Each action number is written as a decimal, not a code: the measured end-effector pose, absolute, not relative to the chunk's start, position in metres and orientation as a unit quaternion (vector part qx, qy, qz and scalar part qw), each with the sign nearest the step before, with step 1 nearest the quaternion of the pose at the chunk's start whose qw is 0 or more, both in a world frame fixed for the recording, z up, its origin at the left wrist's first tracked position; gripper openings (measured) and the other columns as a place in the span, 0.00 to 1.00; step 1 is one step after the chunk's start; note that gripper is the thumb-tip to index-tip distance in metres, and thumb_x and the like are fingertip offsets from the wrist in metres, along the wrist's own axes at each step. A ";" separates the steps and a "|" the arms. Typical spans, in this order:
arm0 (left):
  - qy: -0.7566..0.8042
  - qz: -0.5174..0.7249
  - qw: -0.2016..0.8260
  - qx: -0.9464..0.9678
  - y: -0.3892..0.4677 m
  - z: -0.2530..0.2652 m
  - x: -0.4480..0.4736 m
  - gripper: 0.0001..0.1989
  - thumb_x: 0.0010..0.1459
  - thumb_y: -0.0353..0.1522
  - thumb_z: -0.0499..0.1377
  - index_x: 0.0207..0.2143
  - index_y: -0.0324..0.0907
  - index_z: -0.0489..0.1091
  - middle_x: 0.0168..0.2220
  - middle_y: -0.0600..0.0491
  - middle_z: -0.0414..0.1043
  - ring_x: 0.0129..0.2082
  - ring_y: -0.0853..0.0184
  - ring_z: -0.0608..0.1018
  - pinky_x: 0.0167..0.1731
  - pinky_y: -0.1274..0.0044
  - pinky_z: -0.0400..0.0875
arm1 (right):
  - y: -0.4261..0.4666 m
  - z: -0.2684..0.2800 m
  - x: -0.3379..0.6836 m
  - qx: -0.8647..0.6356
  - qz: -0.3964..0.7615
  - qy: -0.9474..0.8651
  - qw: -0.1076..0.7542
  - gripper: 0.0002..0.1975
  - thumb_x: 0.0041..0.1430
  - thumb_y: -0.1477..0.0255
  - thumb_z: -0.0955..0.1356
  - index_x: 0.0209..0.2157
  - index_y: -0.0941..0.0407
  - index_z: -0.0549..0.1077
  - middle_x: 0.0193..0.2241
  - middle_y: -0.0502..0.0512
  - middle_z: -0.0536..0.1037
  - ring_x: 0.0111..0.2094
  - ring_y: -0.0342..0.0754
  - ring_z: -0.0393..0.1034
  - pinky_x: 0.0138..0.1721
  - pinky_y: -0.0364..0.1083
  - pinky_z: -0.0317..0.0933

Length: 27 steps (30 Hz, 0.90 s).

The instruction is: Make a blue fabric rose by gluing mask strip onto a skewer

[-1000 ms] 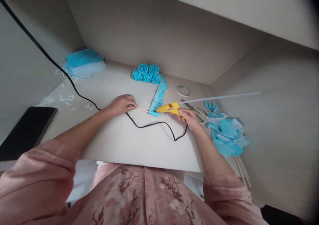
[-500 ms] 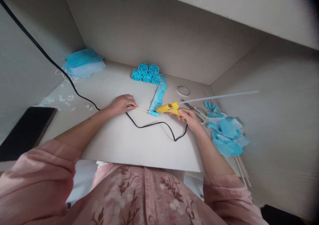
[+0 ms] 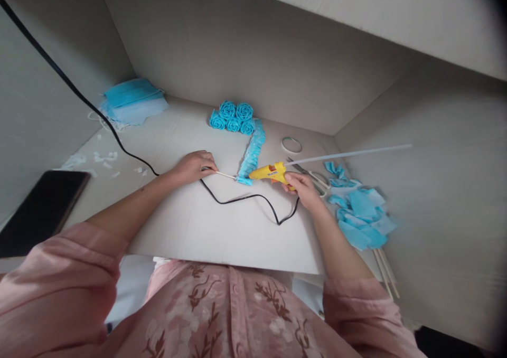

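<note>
Between the fingertips of my left hand (image 3: pixel 198 166) is a thin wooden stick (image 3: pixel 225 175), its far end at the folded end of a ruffled blue strip (image 3: pixel 251 154). My right hand (image 3: pixel 300 188) grips a yellow glue gun (image 3: pixel 271 172), whose nozzle points left at that same folded end; I cannot tell whether it touches. A long translucent glue stick (image 3: pixel 348 153) sticks out of the gun's back. The strip runs up to several rolled blue rosettes (image 3: pixel 233 117) stacked near the back wall.
Scissors (image 3: pixel 317 180) and a roll of tape (image 3: pixel 292 144) lie right of the gun. Farther right are blue scraps (image 3: pixel 362 215) and wooden sticks (image 3: pixel 384 271). At left are face masks (image 3: pixel 134 102), white bits (image 3: pixel 105 160) and a phone (image 3: pixel 43 205). A black cord (image 3: pixel 222 201) crosses the table.
The glue gun's nozzle has shifted very slightly to the right along the folded end of the strip. My left hand and the stick stay in place.
</note>
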<state>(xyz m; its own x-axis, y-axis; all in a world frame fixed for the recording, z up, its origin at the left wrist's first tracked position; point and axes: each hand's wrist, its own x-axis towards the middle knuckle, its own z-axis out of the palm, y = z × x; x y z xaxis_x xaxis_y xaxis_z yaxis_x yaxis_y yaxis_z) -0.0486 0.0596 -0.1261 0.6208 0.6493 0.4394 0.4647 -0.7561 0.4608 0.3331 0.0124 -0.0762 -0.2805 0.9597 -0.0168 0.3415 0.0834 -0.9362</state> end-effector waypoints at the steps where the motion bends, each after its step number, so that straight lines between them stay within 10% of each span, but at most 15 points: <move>1: 0.314 0.302 0.155 0.887 0.059 -0.126 -0.049 0.17 0.69 0.41 0.56 0.35 0.43 0.81 0.35 0.47 0.78 0.36 0.65 0.77 0.38 0.75 0.67 | 0.012 -0.075 0.333 -0.497 0.462 -0.651 0.340 0.25 0.57 0.48 0.68 0.25 0.57 0.75 0.20 0.50 0.67 0.21 0.42 0.55 0.21 0.43 0.46; 27: 0.313 0.309 0.156 0.884 0.060 -0.129 -0.049 0.15 0.68 0.40 0.58 0.35 0.43 0.80 0.34 0.49 0.78 0.36 0.65 0.77 0.37 0.76 0.67 | 0.011 -0.072 0.331 -0.496 0.463 -0.658 0.328 0.25 0.58 0.49 0.69 0.22 0.56 0.71 0.19 0.50 0.66 0.21 0.41 0.54 0.23 0.44 0.47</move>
